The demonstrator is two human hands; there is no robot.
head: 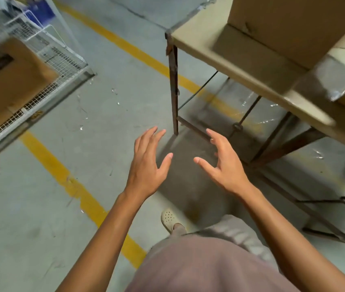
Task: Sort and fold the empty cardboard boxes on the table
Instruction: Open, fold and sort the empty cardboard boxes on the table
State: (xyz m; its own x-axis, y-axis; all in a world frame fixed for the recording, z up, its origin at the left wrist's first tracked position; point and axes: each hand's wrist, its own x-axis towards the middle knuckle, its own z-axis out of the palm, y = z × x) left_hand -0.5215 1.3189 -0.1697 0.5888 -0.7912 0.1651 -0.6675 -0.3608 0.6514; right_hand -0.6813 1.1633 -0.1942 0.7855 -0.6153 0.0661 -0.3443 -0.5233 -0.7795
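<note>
both the left hand (149,165) and the right hand (225,163) hung over the floor holding nothing, fingers spread wide as if readied to reach, while the cardboard boxes (289,24) waited up on the desk (220,57) to the right.

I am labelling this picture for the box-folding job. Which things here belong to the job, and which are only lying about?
For the job: large brown cardboard box; beige table with rusty metal legs, under it; left hand and right hand, both open, empty.
Lying about: brown cardboard carton in the white wire-mesh cage; yellow painted floor line; clear plastic scraps.
</note>
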